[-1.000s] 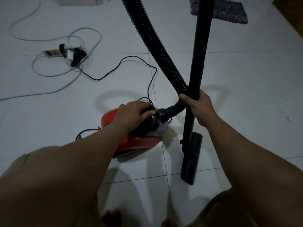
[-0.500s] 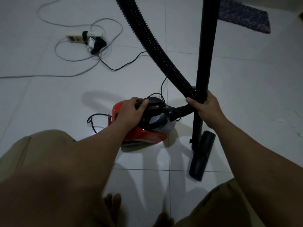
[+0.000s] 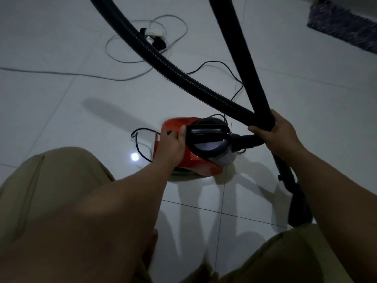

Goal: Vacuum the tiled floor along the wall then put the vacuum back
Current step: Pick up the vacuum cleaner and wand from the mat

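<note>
- The person's 2 knees in tan shorts fill the bottom edge.
- Left hand lies loosely curled on the red vacuum, beside its black handle.
- Right hand is closed around the wand and ribbed hose together.
- The floor nozzle sits on the tiled floor.
- Farther off: power strip, mat.

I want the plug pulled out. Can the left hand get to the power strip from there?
Probably not yet. The left hand rests on the red vacuum, while the power strip lies well beyond it across open tile, behind the hose. Nothing blocks it; it just looks too far.
</note>
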